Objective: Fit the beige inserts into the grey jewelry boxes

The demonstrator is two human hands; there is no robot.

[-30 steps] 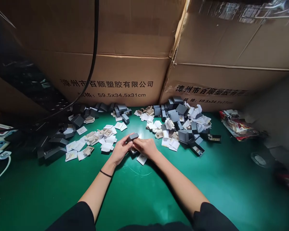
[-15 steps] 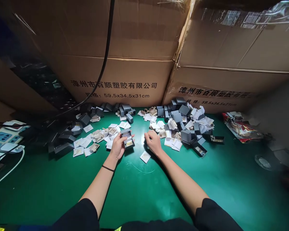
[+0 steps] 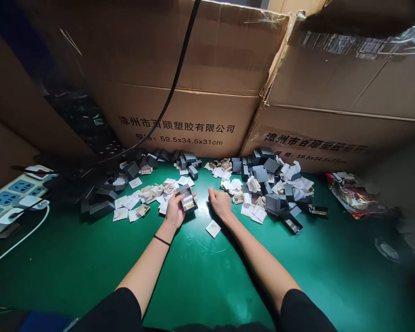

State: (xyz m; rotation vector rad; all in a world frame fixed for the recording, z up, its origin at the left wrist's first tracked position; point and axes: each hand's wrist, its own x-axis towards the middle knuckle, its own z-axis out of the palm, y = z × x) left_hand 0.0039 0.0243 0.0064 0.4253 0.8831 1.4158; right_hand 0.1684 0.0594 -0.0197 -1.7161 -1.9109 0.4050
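Note:
My left hand (image 3: 175, 210) is closed around a small dark grey box (image 3: 187, 201), whose inside faces up and shows pale contents too small to make out. Beside it, my right hand (image 3: 220, 203) rests as a fist near the green table (image 3: 193, 281); whatever its fingers may hold is hidden. Below and between the hands lies a flat white square packet (image 3: 213, 228). White packets and papers (image 3: 154, 193) are scattered just left of my left hand. To the right of my right hand, dark boxes (image 3: 273, 203) lie mixed with white papers (image 3: 257, 213).
Large cardboard cartons (image 3: 180, 110) wall off the back of the table. A black cable (image 3: 174, 83) hangs down in front of them. On the left sits a power strip (image 3: 7, 198) with a white cord. A red and clear plastic bag (image 3: 354, 198) lies at right.
The view has shifted a little, so the scene sits further right and slightly lower. My left hand still holds the box and my right hand stays closed in place.

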